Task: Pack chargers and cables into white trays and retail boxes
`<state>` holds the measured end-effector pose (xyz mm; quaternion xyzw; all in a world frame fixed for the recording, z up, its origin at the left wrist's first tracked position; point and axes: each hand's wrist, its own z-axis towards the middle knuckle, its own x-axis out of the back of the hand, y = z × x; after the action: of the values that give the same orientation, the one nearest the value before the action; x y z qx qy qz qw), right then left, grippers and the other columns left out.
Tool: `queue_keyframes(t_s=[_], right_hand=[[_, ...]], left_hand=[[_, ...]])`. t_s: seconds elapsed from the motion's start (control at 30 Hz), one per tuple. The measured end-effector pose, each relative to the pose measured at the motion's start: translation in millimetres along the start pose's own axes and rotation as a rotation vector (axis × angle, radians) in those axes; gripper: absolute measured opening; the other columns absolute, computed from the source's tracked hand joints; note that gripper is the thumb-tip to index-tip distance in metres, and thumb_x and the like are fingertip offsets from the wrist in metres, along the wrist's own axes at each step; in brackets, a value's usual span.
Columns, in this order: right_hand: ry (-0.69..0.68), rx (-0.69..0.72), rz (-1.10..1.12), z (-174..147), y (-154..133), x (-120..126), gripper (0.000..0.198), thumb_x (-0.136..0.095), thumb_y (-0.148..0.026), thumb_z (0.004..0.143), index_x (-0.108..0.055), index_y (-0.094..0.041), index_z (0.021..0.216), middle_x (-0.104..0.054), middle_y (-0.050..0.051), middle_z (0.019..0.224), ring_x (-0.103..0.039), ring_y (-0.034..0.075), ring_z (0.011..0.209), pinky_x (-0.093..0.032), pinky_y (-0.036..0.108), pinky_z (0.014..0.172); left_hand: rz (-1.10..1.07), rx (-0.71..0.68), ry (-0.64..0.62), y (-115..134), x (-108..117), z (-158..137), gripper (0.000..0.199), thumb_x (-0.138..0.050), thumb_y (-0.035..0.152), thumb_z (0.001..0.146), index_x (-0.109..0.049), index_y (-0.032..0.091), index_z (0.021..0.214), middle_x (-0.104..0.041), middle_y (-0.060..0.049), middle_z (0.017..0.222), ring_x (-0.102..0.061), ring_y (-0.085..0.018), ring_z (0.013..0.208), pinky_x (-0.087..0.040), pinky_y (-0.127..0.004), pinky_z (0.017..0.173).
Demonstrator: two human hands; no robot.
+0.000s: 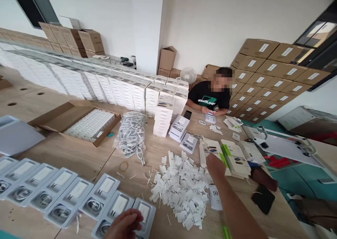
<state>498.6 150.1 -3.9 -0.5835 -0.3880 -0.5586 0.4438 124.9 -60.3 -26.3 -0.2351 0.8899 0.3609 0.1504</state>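
My left hand (125, 225) hovers over the nearest pale plastic tray (150, 216), at the bottom centre; its fingers are loosely bent and apart, and nothing shows in them. That tray holds a white adapter (144, 211), and my hand hides its lower part. My right hand (216, 166) reaches forward to a flat folded printed box (207, 148), with its fingers closed on the near edge. More flat boxes with green edges (235, 158) lie just right of it. Left of my right forearm spreads a heap of small white paper pieces (181, 189).
A row of filled trays (61, 182) runs along the left front. Behind lie a bag of white cables (130, 133), an open carton of adapters (89, 124) and stacked white boxes (163, 114). Across the table a co-worker (207, 95) handles small parts over a tray.
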Motion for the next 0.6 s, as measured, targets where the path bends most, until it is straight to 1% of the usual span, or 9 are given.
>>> queue_keyframes(t_s=[0.07,0.13,0.17,0.27,0.33,0.4,0.47,0.53,0.6], right_hand=[[0.033,0.105,0.009,-35,-26,19,0.038,-0.030,-0.026,0.097,-0.059,-0.013,0.118,-0.070,0.016,0.101,-0.066,0.028,0.090,-0.049,0.037,0.073],[0.037,0.306,0.045,-90,-60,25,0.039,-0.031,-0.026,0.097,-0.053,-0.016,0.128,-0.069,0.013,0.110,-0.066,0.024,0.091,-0.051,0.034,0.072],[0.027,0.394,0.065,-123,-77,24,0.039,-0.031,-0.023,0.097,-0.054,-0.018,0.128,-0.069,0.011,0.113,-0.067,0.023,0.092,-0.053,0.033,0.073],[0.097,0.786,0.201,-215,-118,14,0.039,-0.039,-0.015,0.092,-0.058,-0.015,0.126,-0.064,0.014,0.124,-0.061,0.029,0.111,-0.052,0.041,0.089],[0.057,0.887,0.324,-252,-132,10,0.038,-0.048,-0.022,0.090,-0.059,-0.016,0.126,-0.064,0.014,0.125,-0.060,0.031,0.114,-0.052,0.045,0.092],[-0.011,0.865,0.432,-262,-133,13,0.041,-0.054,-0.033,0.090,-0.057,-0.019,0.128,-0.062,0.013,0.128,-0.058,0.031,0.115,-0.051,0.045,0.094],[-0.003,0.775,0.483,-251,-127,23,0.047,-0.054,-0.039,0.091,-0.051,-0.020,0.134,-0.054,0.012,0.138,-0.050,0.030,0.125,-0.046,0.047,0.101],[0.056,0.700,0.479,-232,-118,37,0.050,-0.049,-0.034,0.094,-0.042,-0.019,0.141,-0.045,0.013,0.145,-0.040,0.029,0.133,-0.039,0.048,0.108],[0.043,0.695,0.460,-215,-113,50,0.045,-0.046,-0.026,0.095,-0.043,-0.018,0.139,-0.049,0.012,0.140,-0.043,0.027,0.130,-0.040,0.046,0.106]], left_hand=[[0.012,-0.065,-0.133,27,-22,3,0.030,-0.073,0.041,0.073,-0.072,0.018,0.092,-0.072,-0.012,0.101,-0.066,-0.024,0.094,-0.048,-0.029,0.070],[-0.047,-0.167,-0.257,54,-44,6,0.042,-0.068,0.043,0.079,-0.065,0.022,0.115,-0.063,-0.014,0.126,-0.059,-0.028,0.116,-0.048,-0.037,0.087],[-0.083,-0.211,-0.264,64,-53,7,0.047,-0.067,0.045,0.079,-0.061,0.025,0.121,-0.059,-0.014,0.133,-0.056,-0.029,0.120,-0.048,-0.041,0.090],[-0.085,-0.247,-0.210,80,-67,13,0.042,-0.069,0.038,0.076,-0.064,0.020,0.114,-0.065,-0.015,0.122,-0.063,-0.030,0.109,-0.050,-0.042,0.084],[-0.006,-0.244,-0.185,81,-66,12,0.034,-0.070,0.028,0.072,-0.067,0.014,0.103,-0.072,-0.015,0.105,-0.067,-0.030,0.096,-0.051,-0.041,0.081],[0.142,-0.261,-0.235,82,-58,6,0.033,-0.067,0.021,0.069,-0.068,0.013,0.101,-0.074,-0.012,0.096,-0.068,-0.029,0.090,-0.050,-0.042,0.083],[0.357,-0.268,-0.378,88,-49,-4,0.037,-0.064,0.018,0.068,-0.069,0.014,0.105,-0.074,-0.009,0.097,-0.066,-0.028,0.093,-0.048,-0.040,0.087],[0.582,-0.238,-0.483,96,-44,-15,0.041,-0.062,0.016,0.068,-0.069,0.017,0.108,-0.074,-0.005,0.100,-0.064,-0.027,0.096,-0.046,-0.036,0.087],[0.741,-0.201,-0.530,104,-44,-25,0.042,-0.061,0.016,0.068,-0.070,0.019,0.108,-0.074,-0.002,0.098,-0.063,-0.025,0.096,-0.046,-0.033,0.084]])
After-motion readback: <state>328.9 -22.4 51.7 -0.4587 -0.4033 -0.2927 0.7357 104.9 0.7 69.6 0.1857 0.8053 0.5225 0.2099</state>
